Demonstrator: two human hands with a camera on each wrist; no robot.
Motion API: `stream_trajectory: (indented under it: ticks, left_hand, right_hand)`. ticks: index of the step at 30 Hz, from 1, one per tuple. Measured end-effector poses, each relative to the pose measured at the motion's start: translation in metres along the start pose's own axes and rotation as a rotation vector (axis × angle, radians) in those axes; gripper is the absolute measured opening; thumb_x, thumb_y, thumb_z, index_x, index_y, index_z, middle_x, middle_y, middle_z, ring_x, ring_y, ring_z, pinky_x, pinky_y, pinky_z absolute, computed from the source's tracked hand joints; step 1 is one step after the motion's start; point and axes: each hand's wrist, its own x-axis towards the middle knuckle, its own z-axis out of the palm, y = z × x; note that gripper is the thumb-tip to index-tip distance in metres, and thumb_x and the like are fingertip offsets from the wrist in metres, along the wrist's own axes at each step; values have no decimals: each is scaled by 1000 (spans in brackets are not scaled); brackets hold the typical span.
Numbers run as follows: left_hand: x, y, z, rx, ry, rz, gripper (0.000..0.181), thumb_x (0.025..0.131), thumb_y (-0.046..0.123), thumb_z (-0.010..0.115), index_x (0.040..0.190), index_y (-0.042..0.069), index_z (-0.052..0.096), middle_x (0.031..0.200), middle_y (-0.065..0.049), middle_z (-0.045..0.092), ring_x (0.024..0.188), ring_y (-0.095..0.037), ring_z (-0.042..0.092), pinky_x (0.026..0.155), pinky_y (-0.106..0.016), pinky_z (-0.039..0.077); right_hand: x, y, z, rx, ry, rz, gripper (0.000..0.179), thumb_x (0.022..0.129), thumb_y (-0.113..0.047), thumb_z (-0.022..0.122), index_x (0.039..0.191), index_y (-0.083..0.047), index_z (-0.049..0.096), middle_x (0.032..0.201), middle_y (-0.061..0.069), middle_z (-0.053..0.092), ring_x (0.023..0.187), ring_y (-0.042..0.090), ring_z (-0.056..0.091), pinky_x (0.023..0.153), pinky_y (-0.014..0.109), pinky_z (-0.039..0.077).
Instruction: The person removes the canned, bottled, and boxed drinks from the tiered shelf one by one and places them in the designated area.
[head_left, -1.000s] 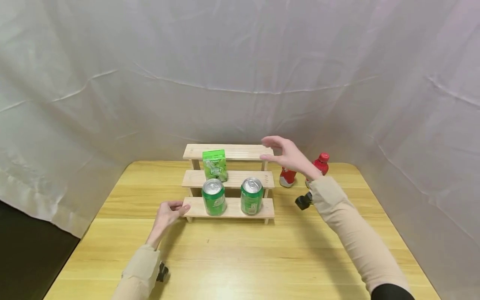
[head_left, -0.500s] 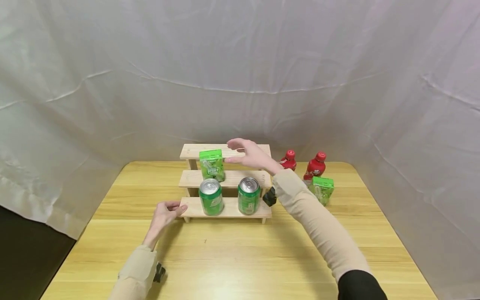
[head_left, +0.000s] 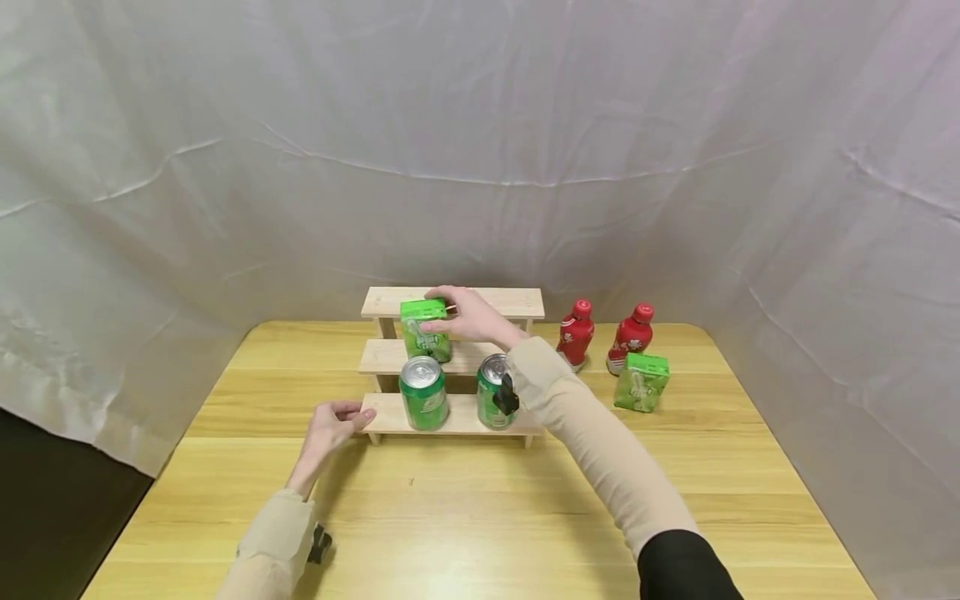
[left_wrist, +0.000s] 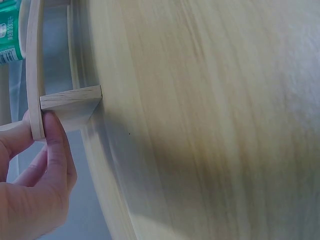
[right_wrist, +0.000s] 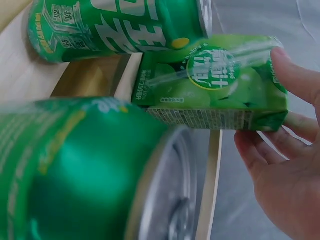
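Bright head view, glare on tabletop (head_left: 450,542), dimmer wrist views, near can (right_wrist: 85,170) blurred

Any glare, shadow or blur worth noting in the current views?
Head view: bright glare on the table, bottom centre; left wrist view: soft shadow across the same table; right wrist view: nearest green can blurred, lettering on the juice box crisper.

Green cans (head_left: 424,404) and cartons (head_left: 641,385), red bottles (head_left: 575,337), pale wooden rack (head_left: 498,298).
Cans: silver tops, white lettering. Cartons: bright green, white lettering. Bottles: white markings. Bench (head_left: 465,517): yellow wood grain. Curtain (head_left: 480,150): pale grey. Sleeves (head_left: 600,450): beige; right upper section black.
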Motion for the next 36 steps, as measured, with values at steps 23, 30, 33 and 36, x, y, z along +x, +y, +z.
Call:
stream_trajectory:
  ticks: [23,30,33,36]
  left_hand:
    - [-1,2,3,-8,4,-5,43,95,18,70,122,-14,62,111,-28,72,81,-11,68,78,-27,60]
    - [-4,3,5,-19,0,-9,43,95,18,70,124,-13,61,111,-29,71,81,-11,68,82,-34,61]
    - [-5,3,6,-18,-1,-5,43,95,18,70,123,-14,62,112,-29,71,82,-13,69,85,-37,61]
    - [-6,4,6,-18,-7,1,44,95,18,70,123,-14,61,112,-30,71,84,-15,70,86,-39,61]
  right_hand:
    - [-7,-6,1,-32,114,-2,42,94,-18,72,130,0,60,118,17,68,97,23,58,85,30,50]
    - [-29,-3,-21,-13,181,-17,41,93,-15,73,130,0,61,119,17,69,107,29,65,96,40,53]
    - [-43,1,-35,1,216,-20,38,93,-14,73,127,0,61,118,18,68,109,31,65,98,43,53]
    - [-59,7,-51,-14,250,-13,38,93,-13,73,126,-1,62,120,18,68,110,31,63,100,44,51]
